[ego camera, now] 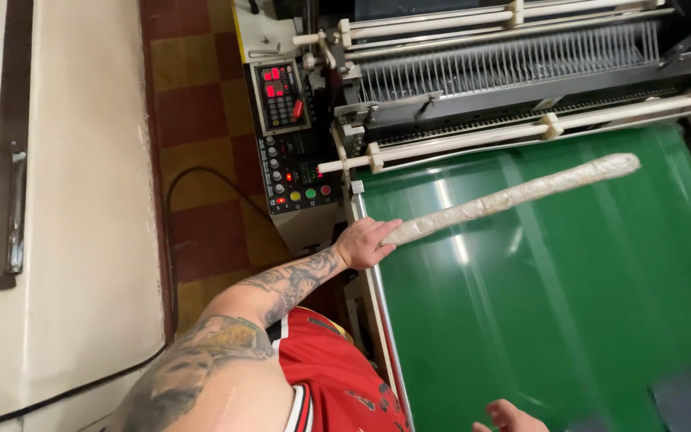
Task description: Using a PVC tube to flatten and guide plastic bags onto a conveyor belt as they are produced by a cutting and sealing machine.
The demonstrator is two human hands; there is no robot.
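Bright overhead light, streaky glare on green belt (569, 304) — edges softly blurred

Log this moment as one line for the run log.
left hand: gripping long plastic-wrapped pale stick | stick: slanting above glossy green conveyor sheet | right hand: fingers only at frame bottom, empty

Control panel (291, 132) left of the roller machine (505, 72), conveyor table (553, 304) before it.

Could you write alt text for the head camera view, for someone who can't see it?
Seen from above, a person's left hand holds one end of a long pale wrapped stick out over a glossy green belt of a machine. A control panel with lit red displays and coloured buttons stands beside it; only the fingertips of the right hand show at the bottom edge.
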